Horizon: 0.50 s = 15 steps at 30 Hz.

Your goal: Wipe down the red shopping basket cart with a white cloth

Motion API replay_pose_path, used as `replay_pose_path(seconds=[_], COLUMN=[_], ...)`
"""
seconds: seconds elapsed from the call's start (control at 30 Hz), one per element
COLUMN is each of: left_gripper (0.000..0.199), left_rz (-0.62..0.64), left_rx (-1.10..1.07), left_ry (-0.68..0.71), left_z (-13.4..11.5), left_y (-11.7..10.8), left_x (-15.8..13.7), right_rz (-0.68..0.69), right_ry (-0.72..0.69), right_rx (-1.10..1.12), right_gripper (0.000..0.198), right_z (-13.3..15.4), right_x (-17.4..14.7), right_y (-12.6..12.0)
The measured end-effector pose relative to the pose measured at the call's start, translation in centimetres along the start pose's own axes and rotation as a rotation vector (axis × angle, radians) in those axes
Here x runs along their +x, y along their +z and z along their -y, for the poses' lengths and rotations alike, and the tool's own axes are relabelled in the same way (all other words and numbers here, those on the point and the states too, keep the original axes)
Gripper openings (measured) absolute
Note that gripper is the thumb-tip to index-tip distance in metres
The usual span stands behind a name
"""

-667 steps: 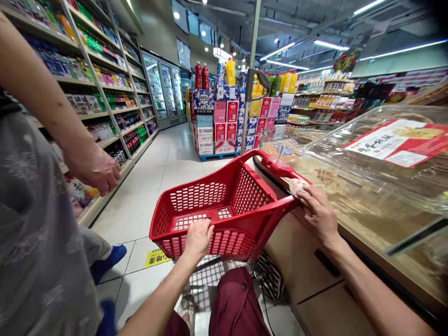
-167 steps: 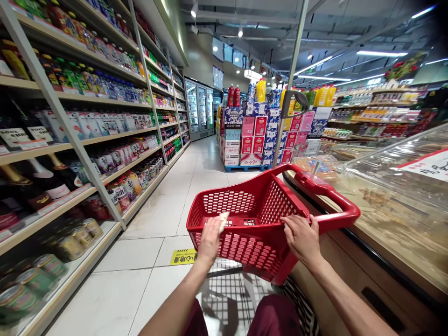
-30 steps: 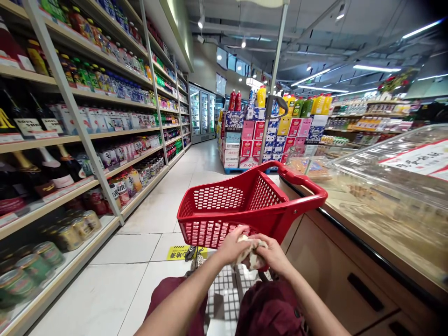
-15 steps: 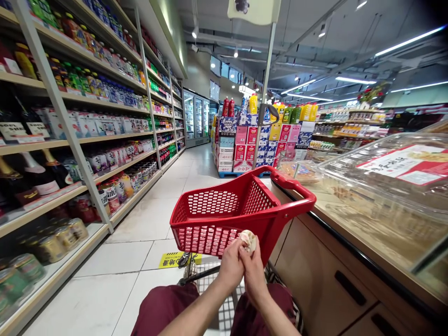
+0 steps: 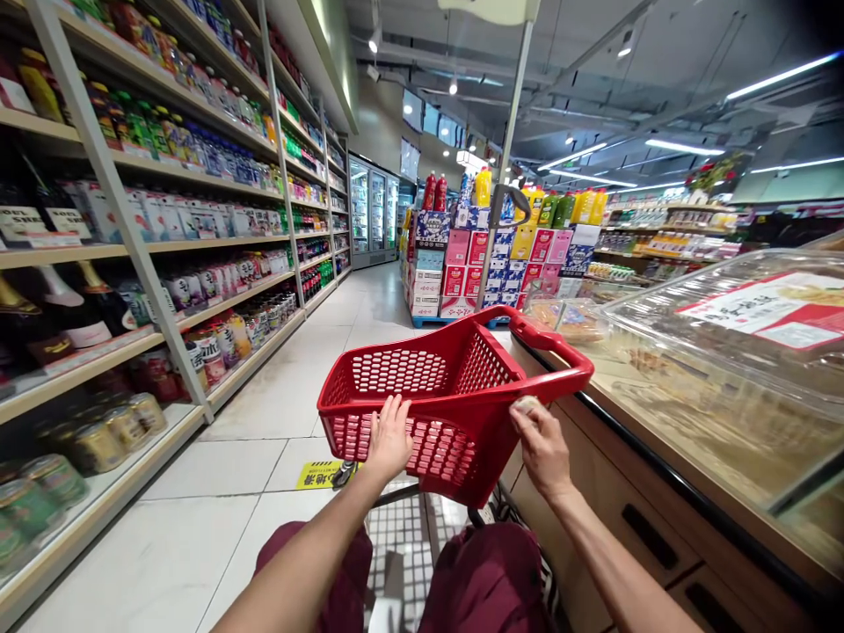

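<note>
A red plastic shopping basket (image 5: pixel 409 403) with a perforated wall is mounted on a wheeled cart in front of my knees. My left hand (image 5: pixel 391 440) lies against its near side, fingers stretched up to the rim. At the basket's right end, just below the red handle (image 5: pixel 572 369), is my right hand (image 5: pixel 544 448), closed in a pinch. A small pale crumpled wad (image 5: pixel 526 403) shows at its fingertips; I cannot make out whether it is tissue or something else. Nothing shows on the part of the basket floor I can see.
Drink shelves (image 5: pixel 217 242) line the left side of the aisle. A wooden counter (image 5: pixel 626 492) with clear food boxes (image 5: pixel 778 308) stands close on the right. Stacked drink cartons (image 5: pixel 454 281) rise ahead. A yellow floor sign (image 5: pixel 318 475) lies beside the cart.
My hands, together around the pale wad before, have parted. The left moved to the basket's near side, and the right moved right and up with the wad. The basket has shifted slightly.
</note>
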<state>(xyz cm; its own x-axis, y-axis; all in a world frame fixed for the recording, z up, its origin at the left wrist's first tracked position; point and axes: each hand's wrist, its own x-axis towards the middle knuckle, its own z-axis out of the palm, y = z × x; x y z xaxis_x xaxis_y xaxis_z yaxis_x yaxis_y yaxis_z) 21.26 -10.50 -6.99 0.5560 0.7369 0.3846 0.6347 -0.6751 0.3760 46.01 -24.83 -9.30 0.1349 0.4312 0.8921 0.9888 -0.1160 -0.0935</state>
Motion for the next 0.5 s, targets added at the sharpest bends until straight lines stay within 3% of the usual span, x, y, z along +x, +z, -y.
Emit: replay_pose_path(seconds=[0.07,0.2,0.4,0.5], left_gripper=[0.064,0.062,0.067,0.070], left_rz=[0.047,0.050,0.089,0.095], left_rx=[0.056,0.101,0.134,0.150], left_ry=[0.002,0.002,0.049,0.087], left_z=[0.4,0.2,0.7,1.2], left_y=[0.5,0.8,0.6,0.7], left_x=[-0.3,-0.5,-0.5,-0.7], right_rz=[0.027,-0.057,0.100,-0.016], right_ry=[-0.036,-0.028,-0.213,-0.158], right_rx=[0.003,-0.103,-0.090,-0.092], right_gripper=[0.033,0.035,0.034,0.034], right_z=[0.2,-0.7,-0.1,-0.3], right_x=[-0.6,1.4,-0.4,0.6], right_y=[-0.2,-1.1,-0.5,-1.1])
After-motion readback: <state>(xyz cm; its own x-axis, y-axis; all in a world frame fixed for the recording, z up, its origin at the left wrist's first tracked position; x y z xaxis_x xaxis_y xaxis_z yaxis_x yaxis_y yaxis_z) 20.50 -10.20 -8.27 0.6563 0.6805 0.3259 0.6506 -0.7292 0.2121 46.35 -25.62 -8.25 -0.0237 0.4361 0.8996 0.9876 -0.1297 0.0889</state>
